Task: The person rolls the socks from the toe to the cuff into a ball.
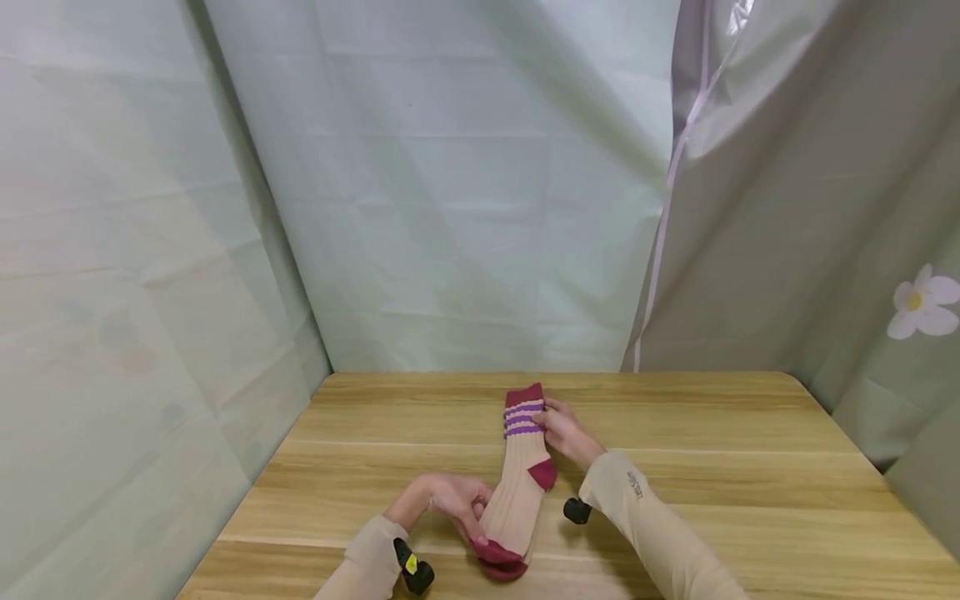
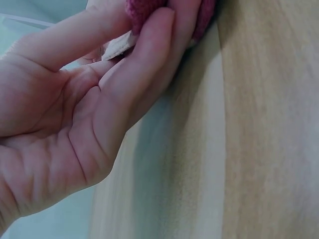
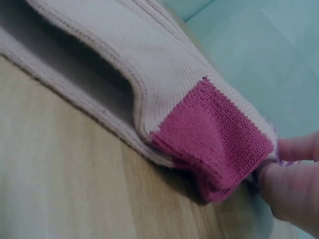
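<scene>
Two beige socks (image 1: 517,492), one on top of the other, lie lengthwise on the wooden table, with maroon toes, heel and cuff and purple stripes near the cuff. My left hand (image 1: 457,500) pinches the upper sock's maroon toe (image 2: 142,12) between thumb and fingers; more maroon knit shows beyond those fingers. At the far end my right hand (image 1: 562,427) pinches the right edge of the striped part below the cuff. In the right wrist view a gap opens between the layers beside the maroon heel (image 3: 209,134), and the thumb (image 3: 291,191) presses past it.
The wooden table (image 1: 712,467) extends to both sides of the socks. Pale curtains (image 1: 450,208) hang behind it and at the left, with a greyer curtain (image 1: 765,250) at the right. A black wrist camera (image 1: 576,510) sits by the right sleeve, another (image 1: 417,575) by the left.
</scene>
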Action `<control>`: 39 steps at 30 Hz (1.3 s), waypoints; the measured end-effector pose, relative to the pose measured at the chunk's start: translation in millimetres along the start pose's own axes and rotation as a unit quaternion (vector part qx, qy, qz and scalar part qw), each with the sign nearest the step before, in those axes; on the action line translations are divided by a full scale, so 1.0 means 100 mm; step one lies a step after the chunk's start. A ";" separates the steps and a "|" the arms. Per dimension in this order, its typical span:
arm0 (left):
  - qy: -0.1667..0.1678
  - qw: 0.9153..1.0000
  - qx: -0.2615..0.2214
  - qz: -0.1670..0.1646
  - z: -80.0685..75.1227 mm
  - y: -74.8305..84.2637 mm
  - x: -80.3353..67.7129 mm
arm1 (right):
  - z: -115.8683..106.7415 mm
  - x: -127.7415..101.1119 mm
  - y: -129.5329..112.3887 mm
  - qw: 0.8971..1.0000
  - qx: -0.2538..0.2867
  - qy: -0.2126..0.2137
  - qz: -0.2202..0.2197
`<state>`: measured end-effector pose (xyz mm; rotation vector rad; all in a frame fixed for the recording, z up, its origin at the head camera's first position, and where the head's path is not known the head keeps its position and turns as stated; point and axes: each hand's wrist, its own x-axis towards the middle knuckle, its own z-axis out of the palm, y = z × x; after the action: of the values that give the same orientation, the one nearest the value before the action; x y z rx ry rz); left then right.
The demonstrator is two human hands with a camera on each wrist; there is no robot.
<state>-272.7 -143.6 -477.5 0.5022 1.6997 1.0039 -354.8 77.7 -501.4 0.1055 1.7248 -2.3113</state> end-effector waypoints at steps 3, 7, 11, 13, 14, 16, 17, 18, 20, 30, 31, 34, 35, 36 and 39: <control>0.002 1.000 0.003 -0.005 0.00 -0.01 0.01 | 0.01 0.01 0.03 1.000 -0.011 0.011 0.001; 0.005 1.000 0.004 -0.004 0.00 -0.02 0.01 | 0.03 0.02 0.04 0.999 -0.027 0.026 -0.007; 0.011 1.000 0.008 -0.002 0.01 -0.01 0.01 | 0.05 0.04 0.04 0.996 -0.060 0.057 -0.022; 0.013 1.000 0.016 0.000 0.01 0.00 0.01 | 0.05 0.04 0.03 0.993 -0.086 0.073 -0.033; 0.012 1.000 0.020 0.001 0.00 0.01 0.00 | 0.05 0.04 0.02 0.991 -0.098 0.080 -0.038; 0.016 0.999 0.033 0.005 0.00 0.02 -0.01 | 0.05 0.03 0.01 0.987 -0.125 0.092 -0.047; 0.020 0.999 0.041 0.005 -0.01 0.03 -0.02 | 0.05 0.03 0.00 0.985 -0.135 0.096 -0.050; 0.023 0.999 0.044 0.004 -0.01 0.03 -0.03 | 0.05 0.02 -0.01 0.983 -0.147 0.101 -0.050; 0.034 0.998 0.052 0.008 -0.01 0.03 -0.05 | 0.05 0.00 -0.02 0.980 -0.164 0.106 -0.049; 0.086 0.991 0.099 0.028 0.02 0.06 -0.10 | -0.01 -0.13 -0.09 0.969 -0.223 0.086 -0.064; 0.087 0.991 0.099 0.026 0.03 0.06 -0.09 | -0.01 -0.15 -0.11 0.967 -0.230 0.085 -0.065; 0.090 0.990 0.103 0.020 0.04 0.07 -0.07 | -0.02 -0.19 -0.13 0.966 -0.239 0.077 -0.061; 0.090 0.990 0.105 0.019 0.05 0.08 -0.06 | -0.02 -0.21 -0.14 0.966 -0.242 0.074 -0.062; 0.094 0.990 0.108 0.018 0.06 0.08 -0.05 | 0.00 -0.23 -0.16 0.964 -0.248 0.080 -0.050; 0.103 0.988 0.113 0.007 0.09 0.11 -0.03 | 0.02 -0.28 -0.15 0.959 -0.266 0.076 -0.063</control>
<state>-265.2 -136.7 -467.8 0.5719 2.0117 0.9014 -331.0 84.6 -481.5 0.0720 2.4302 -1.8712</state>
